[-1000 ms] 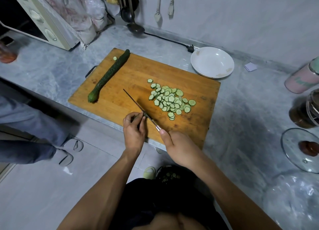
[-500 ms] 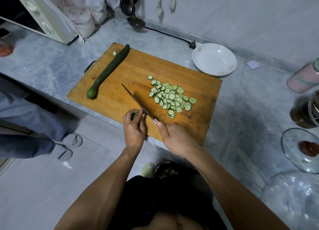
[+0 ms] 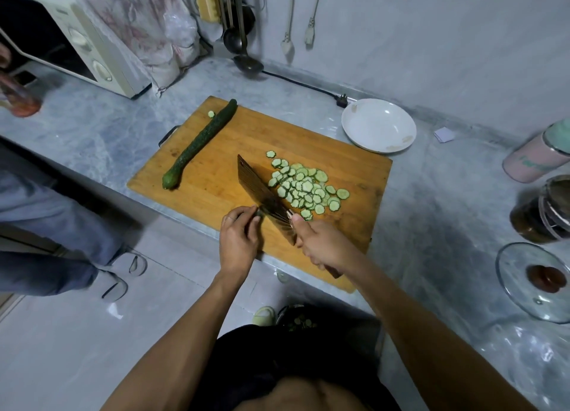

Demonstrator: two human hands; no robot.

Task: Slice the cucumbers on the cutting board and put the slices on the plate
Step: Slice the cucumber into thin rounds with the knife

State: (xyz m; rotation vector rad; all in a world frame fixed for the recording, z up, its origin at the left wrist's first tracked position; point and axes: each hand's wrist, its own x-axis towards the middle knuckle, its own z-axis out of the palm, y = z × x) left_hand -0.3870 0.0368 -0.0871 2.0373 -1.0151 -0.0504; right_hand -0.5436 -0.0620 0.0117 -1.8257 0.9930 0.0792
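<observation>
**Steel blade tilted beside fingertips: slip and spill risks**

Steel first: my right hand [image 3: 324, 245] is wrapped round the handle of the cleaver [image 3: 265, 199], thumb up near the blade's heel. The broad blade lies tilted, its flat face showing, over the near half of the bamboo cutting board [image 3: 216, 176].

Left hand [image 3: 239, 239]: fingers curled, tips pinching what looks like a small dark-green cucumber stub right against the blade's left face. The stub is mostly hidden; I cannot tell how much remains.

Risk 1: the stub is too short to steady. If I try another cut, I judge the edge could reach the fingertips, or the stub could roll out from under them.

Risk 2: the pile of cucumber slices [image 3: 303, 190] lies just right of the blade, spread loosely toward the board's right side. A hasty scoop with the flat could push slices off the near edge; some green pieces already show in a dark container [image 3: 300, 319] below the counter.

Risk 3: the whole cucumber [image 3: 200, 143] lies uncut along the board's far-left side, one stray slice [image 3: 211, 113] beside it. It is round and could roll off the left edge if the board is jolted.

Farthest: the white plate [image 3: 378, 125] sits off the board's far-right corner with no slices on it. The carry crosses bare marble countertop [image 3: 431, 200], where slices could drop.
</observation>
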